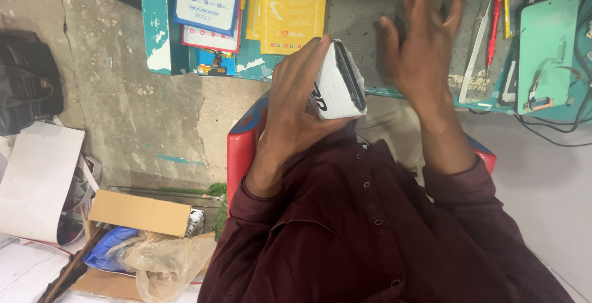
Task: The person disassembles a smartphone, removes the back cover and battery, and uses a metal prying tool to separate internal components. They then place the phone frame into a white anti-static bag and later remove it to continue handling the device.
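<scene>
My left hand (295,102) grips a small white box (338,83) with black print, held up close to my chest. Its fingers wrap the box's left side. My right hand (424,41) is raised beside the box, just to its right, with fingers spread and nothing in it. It hovers over a grey work mat (364,7) on the teal bench. Both arms wear dark maroon sleeves.
On the bench lie yellow and white flat packets (290,7), tweezers (478,50), a red screwdriver (493,25) and an opened phone with a green back (546,44). A red chair (237,155), a cardboard box with plastic bags (142,241) and a black bag (24,87) sit at the left.
</scene>
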